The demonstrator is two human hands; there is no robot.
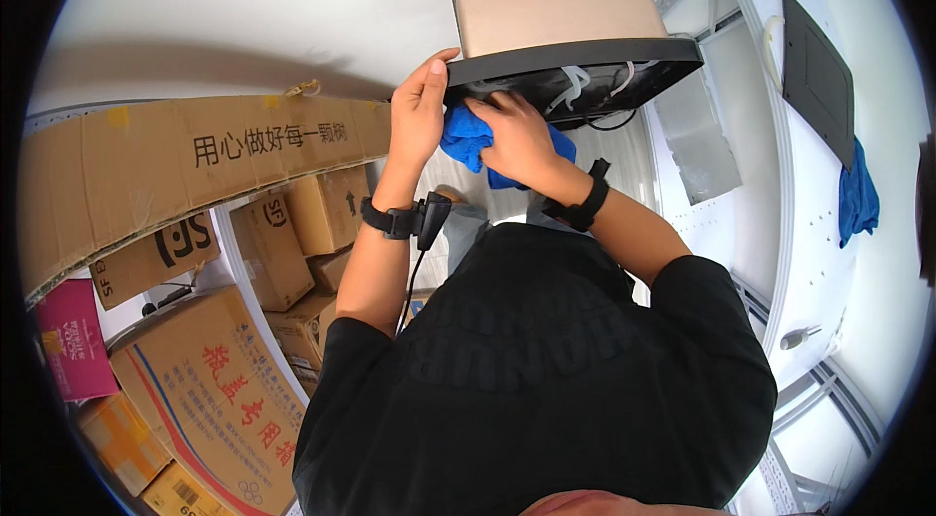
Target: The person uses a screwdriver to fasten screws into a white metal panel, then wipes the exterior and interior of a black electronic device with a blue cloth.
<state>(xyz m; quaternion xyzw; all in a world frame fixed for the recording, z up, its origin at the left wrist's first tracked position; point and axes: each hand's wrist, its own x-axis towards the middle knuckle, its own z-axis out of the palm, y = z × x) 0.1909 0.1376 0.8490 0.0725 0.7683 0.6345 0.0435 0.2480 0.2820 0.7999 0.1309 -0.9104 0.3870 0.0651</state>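
A beige box-shaped body [561,7] with a black rim [585,51] is tilted up in front of me, its dark hollow underside facing me. White tubes [573,87] and a black cable [612,123] show inside that hollow. My left hand [419,106] grips the left end of the black rim, thumb on its outer side. In my right hand [525,140] is a bunched blue cloth [466,136], pressed against the lower left part of the underside. Some of its fingertips are hidden in the hollow. Both wrists wear black straps.
A long cardboard sheet [107,170] and stacked cartons [195,389] stand on the left, beside a pink box [78,340]. On the right, a white surface [731,253] bears small scattered parts, a grey-handled tool [801,337], a black panel [817,77] and another blue cloth [858,199].
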